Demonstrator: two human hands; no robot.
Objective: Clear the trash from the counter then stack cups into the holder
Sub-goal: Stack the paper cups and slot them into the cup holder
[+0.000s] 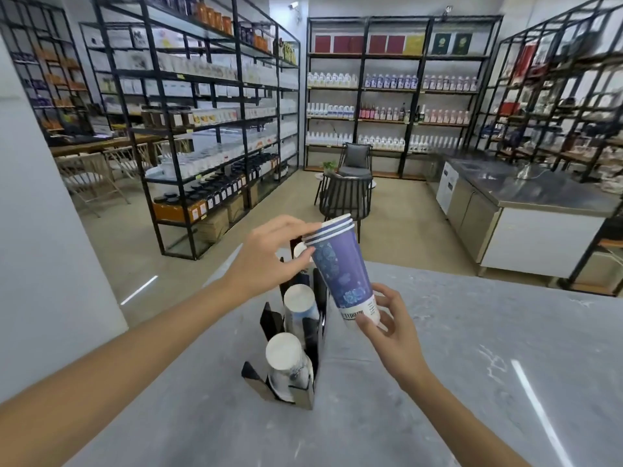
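From the head camera, two bare hands hold one stack of cups [342, 271] up in the air, just above the black holder [305, 335]. The stack is purple and white and leans, with its open rims up and away and its white bottom down toward the person. I count three rims, so it looks like three cups pushed into each other.

The left hand [269, 257] has its grip closed on the rims at the top. The right hand [391, 328] has its grip closed on the bottom end, thumb in front and fingers behind. I think two hands are used because the stack is tall and could tip or slide apart.

The holder stands on the gray tabletop [438, 382], on its left part. It has slots in a row going away from the person. Three slots show white cup bottoms, so cups sit there upside down: a near cup pile [286, 358], a middle cup pile [300, 301] and a far cup pile [300, 252], partly hidden behind the left hand.

I see no trash on the tabletop, so that part looks done. The held stack probably has to be turned over to match the others.
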